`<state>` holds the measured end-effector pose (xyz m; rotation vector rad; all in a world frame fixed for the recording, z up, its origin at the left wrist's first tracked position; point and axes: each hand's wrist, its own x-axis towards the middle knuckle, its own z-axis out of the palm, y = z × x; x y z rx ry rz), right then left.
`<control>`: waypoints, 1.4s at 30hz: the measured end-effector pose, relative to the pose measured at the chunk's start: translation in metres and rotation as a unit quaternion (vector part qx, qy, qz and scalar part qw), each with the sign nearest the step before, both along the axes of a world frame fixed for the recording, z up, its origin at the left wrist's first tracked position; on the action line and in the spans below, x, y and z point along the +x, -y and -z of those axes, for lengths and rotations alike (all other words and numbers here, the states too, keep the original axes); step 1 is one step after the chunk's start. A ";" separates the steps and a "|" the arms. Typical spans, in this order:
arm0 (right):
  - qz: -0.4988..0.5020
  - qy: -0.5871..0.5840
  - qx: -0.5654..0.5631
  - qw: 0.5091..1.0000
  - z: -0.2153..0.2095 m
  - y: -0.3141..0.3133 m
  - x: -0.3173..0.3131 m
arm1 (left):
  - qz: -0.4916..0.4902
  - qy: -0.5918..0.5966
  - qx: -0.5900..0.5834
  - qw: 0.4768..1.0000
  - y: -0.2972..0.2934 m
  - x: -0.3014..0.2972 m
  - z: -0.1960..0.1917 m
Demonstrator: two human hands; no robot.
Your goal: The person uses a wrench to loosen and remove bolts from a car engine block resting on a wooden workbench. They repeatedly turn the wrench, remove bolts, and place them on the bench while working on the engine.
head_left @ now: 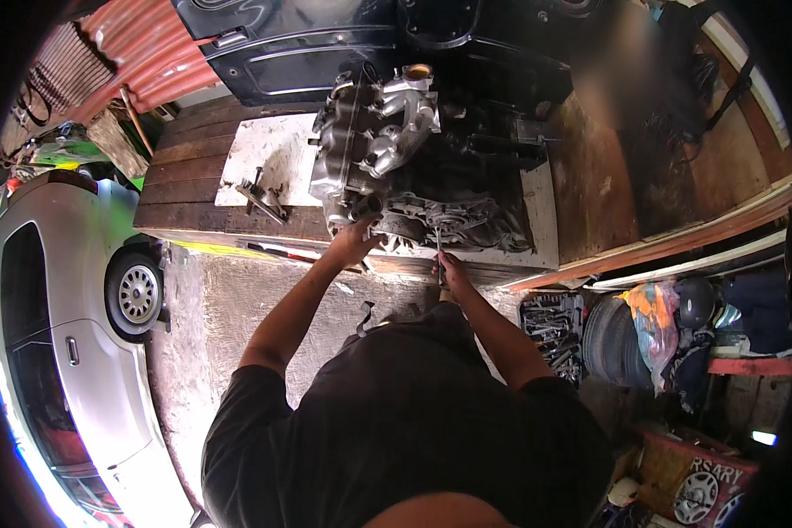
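An engine [339, 145] with a ribbed metal cover and a silver intake manifold [403, 132] lies on the wooden bench. My left hand [354, 243] is at its near left corner, fingers bent beside a round dark pipe opening [365, 209]; whatever they grip is hidden. My right hand [451, 271] is closed around a thin metal-shafted hand tool [438, 239]. The shaft points away from me, its tip at the round metal fittings [447, 216] on the engine's near side. The tip's exact contact cannot be made out.
Loose metal parts [262, 195] lie on a stained white board left of the engine. Right of my arm are a tool tray [552, 327] and tyres [609, 341]. A silver car [79, 352] stands at left. A blurred person [620, 70] is at the far right.
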<state>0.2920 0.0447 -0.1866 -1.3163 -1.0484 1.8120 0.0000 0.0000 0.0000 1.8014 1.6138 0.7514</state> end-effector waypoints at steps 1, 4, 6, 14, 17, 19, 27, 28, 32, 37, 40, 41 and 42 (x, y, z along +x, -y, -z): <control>-0.014 0.002 0.012 1.000 -0.002 0.003 -0.002 | -0.012 0.008 -0.035 0.999 0.003 0.001 -0.010; -0.021 0.010 0.002 1.000 -0.027 0.007 -0.028 | -0.009 0.000 0.028 1.000 0.003 -0.014 0.016; 0.020 -0.004 0.023 1.000 -0.015 0.002 -0.027 | 0.002 -0.002 0.041 0.999 -0.003 -0.004 0.012; 0.039 0.067 0.004 0.997 -0.049 0.010 -0.044 | -0.004 0.015 -0.027 1.000 0.005 -0.004 -0.007; 0.051 0.078 0.032 0.995 -0.031 0.007 -0.042 | -0.010 -0.002 -0.056 0.998 0.003 -0.003 -0.012; 0.045 0.083 0.056 0.994 -0.013 0.003 -0.039 | -0.011 -0.011 -0.036 0.999 0.002 -0.003 -0.008; 0.002 0.119 0.094 0.988 -0.014 0.002 -0.040 | -0.019 0.012 -0.015 1.000 0.000 -0.006 0.010; 0.011 0.098 0.096 0.990 -0.011 0.004 -0.041 | -0.017 0.010 -0.047 0.999 -0.001 -0.006 0.005; -0.003 0.107 0.088 0.990 0.004 -0.002 -0.039 | -0.014 0.027 0.010 0.999 -0.001 -0.007 0.014; -0.024 0.149 0.135 0.979 -0.001 -0.001 -0.039 | -0.017 0.002 -0.032 0.999 0.003 -0.006 0.000; -0.030 0.103 0.111 0.988 0.023 -0.008 -0.036 | -0.014 0.024 -0.047 0.998 0.002 -0.002 -0.010; -0.031 0.114 0.117 0.986 0.040 -0.015 -0.033 | -0.005 0.022 -0.041 0.999 -0.002 -0.001 -0.007; -0.038 0.124 0.120 0.984 0.043 -0.018 -0.037 | -0.003 0.020 -0.038 0.999 -0.003 -0.002 -0.004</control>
